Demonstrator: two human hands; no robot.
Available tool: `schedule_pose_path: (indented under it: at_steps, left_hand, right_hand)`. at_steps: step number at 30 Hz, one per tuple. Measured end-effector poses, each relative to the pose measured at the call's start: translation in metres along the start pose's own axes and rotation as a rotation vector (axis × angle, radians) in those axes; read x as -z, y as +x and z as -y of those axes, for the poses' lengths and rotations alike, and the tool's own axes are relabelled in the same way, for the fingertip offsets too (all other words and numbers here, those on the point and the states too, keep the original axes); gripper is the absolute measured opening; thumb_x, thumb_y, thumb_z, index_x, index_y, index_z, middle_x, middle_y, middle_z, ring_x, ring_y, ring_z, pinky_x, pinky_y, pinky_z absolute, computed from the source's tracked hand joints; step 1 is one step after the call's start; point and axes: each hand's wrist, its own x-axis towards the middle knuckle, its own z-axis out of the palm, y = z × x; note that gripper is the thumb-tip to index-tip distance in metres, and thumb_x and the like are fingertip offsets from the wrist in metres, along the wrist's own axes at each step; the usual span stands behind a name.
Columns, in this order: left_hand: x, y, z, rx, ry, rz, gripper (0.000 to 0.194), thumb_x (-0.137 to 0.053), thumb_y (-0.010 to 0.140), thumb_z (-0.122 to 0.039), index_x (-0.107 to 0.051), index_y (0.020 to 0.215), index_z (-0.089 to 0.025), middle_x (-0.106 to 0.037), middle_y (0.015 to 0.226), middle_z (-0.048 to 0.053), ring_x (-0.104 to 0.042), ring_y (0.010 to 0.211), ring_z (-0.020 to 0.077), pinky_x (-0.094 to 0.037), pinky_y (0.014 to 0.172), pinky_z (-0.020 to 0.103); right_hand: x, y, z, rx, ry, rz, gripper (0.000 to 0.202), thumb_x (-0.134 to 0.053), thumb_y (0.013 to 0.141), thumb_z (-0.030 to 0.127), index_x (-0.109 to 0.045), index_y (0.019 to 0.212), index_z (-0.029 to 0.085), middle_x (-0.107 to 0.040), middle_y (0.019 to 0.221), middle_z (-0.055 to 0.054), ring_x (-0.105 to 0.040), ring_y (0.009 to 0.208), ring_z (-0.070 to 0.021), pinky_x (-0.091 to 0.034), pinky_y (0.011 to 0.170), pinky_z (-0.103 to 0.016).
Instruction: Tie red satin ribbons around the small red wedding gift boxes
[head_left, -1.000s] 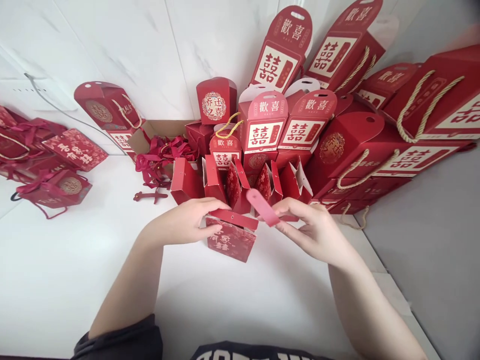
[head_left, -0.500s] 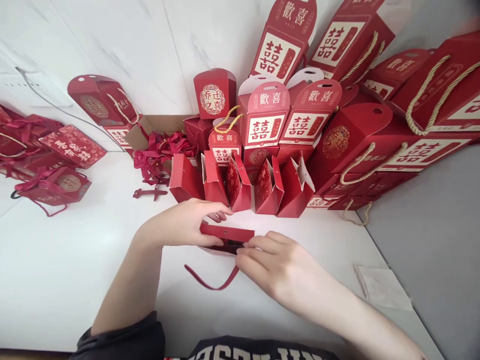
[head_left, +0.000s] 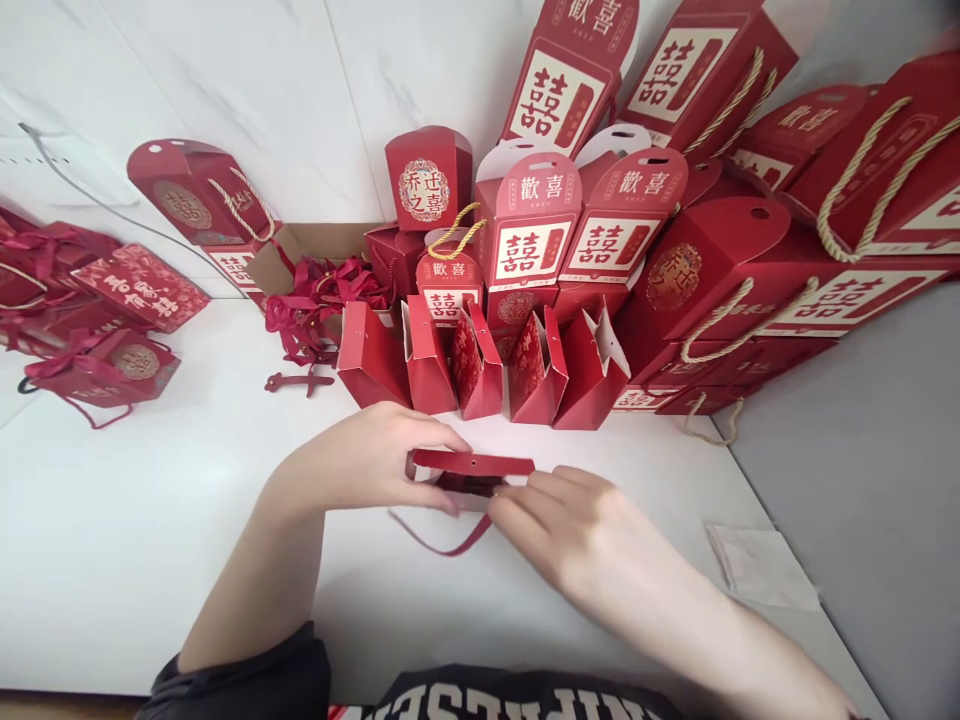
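A red paper gift box (head_left: pixel 480 463) stands between my two hands, its top open and dark inside. A small hole pierces its far flap. My left hand (head_left: pixel 390 455) grips the left end, the thumb along the near side and the fingers at the far side. The right hand (head_left: pixel 566 520) is closed on the right end, its fingertips at the opening's near edge. From beneath those fingers a dark red strap (head_left: pixel 450 552) curves out over the table in front of the box. Whatever lies inside the box cannot be made out.
Several open red boxes (head_left: pixel 431 370) stand in a row behind my hands. Taller red boxes (head_left: pixel 529 250) are stacked at the back right. A carton (head_left: pixel 330 238) of red ribbons (head_left: pixel 322 290) and more boxes (head_left: pixel 120 365) sit left. A white packet (head_left: pixel 761 568) lies right.
The box has moved slightly to the right and its mouth is wider. My left hand has shifted right with it, and the strap's free end has drawn in a little.
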Motion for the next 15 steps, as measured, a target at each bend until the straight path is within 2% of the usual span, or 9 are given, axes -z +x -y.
schedule_pose_path:
  at_steps: [3,5,7,10,12,13,15]
  left_hand:
    - [-0.001,0.002,0.008,0.049,0.012,-0.015,0.021,-0.059,0.089,-0.028,-0.071,0.106,-0.024,-0.073,0.096,0.001,-0.068,0.081,0.0162,-0.048,0.07,0.022]
    - [-0.002,0.006,0.012,0.022,0.004,-0.035,0.024,-0.052,0.09,-0.017,-0.071,0.103,-0.024,-0.072,0.102,0.001,-0.068,0.088,0.0161,-0.048,0.077,0.023]
    - [-0.006,0.011,0.013,-0.014,-0.007,-0.059,0.032,-0.046,0.088,-0.007,-0.069,0.102,-0.024,-0.069,0.11,0.001,-0.066,0.097,0.0152,-0.048,0.085,0.024]
    - [-0.017,0.023,0.007,0.015,0.011,-0.189,0.034,-0.043,0.087,-0.006,-0.068,0.102,-0.023,-0.058,0.128,0.003,-0.06,0.113,0.0179,-0.047,0.095,0.028]
    - [-0.025,0.029,0.0,0.146,0.031,-0.333,0.029,-0.047,0.089,-0.014,-0.064,0.111,-0.024,-0.053,0.135,0.006,-0.059,0.113,0.0209,-0.049,0.092,0.032]
    - [-0.028,0.03,-0.005,0.241,0.028,-0.392,0.028,-0.048,0.091,-0.019,-0.062,0.114,-0.024,-0.055,0.132,0.007,-0.062,0.108,0.0217,-0.05,0.088,0.033]
    - [-0.029,0.027,-0.014,0.419,-0.028,-0.43,0.027,-0.043,0.095,-0.028,-0.06,0.115,-0.022,-0.064,0.112,0.007,-0.066,0.09,0.0211,-0.052,0.077,0.033]
  right_hand:
    - [0.002,0.0,-0.023,-0.176,0.194,-0.142,0.011,-0.053,0.095,0.018,-0.062,0.09,0.019,-0.066,0.071,0.0,-0.06,0.063,-0.0149,-0.04,0.058,-0.028]
    - [0.002,-0.002,-0.039,-0.351,0.272,-0.203,0.006,-0.056,0.094,0.021,-0.063,0.094,0.02,-0.07,0.08,-0.001,-0.063,0.067,-0.014,-0.042,0.06,-0.025]
    - [0.001,-0.002,-0.05,-0.475,0.327,-0.168,0.004,-0.059,0.092,0.021,-0.062,0.094,0.022,-0.071,0.083,0.001,-0.064,0.065,-0.0125,-0.043,0.059,-0.024]
    - [-0.002,0.0,-0.055,-0.493,0.529,-0.022,0.005,-0.061,0.089,0.018,-0.06,0.091,0.023,-0.071,0.082,0.004,-0.065,0.066,-0.011,-0.046,0.061,-0.021]
    - [-0.006,0.003,-0.054,-0.487,0.628,0.047,0.008,-0.061,0.088,0.016,-0.059,0.089,0.023,-0.071,0.081,0.005,-0.066,0.069,-0.0115,-0.048,0.063,-0.021]
    - [-0.009,0.004,-0.053,-0.503,0.624,0.057,0.009,-0.061,0.087,0.015,-0.059,0.088,0.024,-0.071,0.08,0.005,-0.067,0.069,-0.0122,-0.049,0.064,-0.022]
    - [-0.014,0.006,-0.052,-0.552,0.566,0.037,0.009,-0.061,0.086,0.015,-0.059,0.087,0.024,-0.071,0.079,0.004,-0.067,0.069,-0.0137,-0.049,0.063,-0.024]
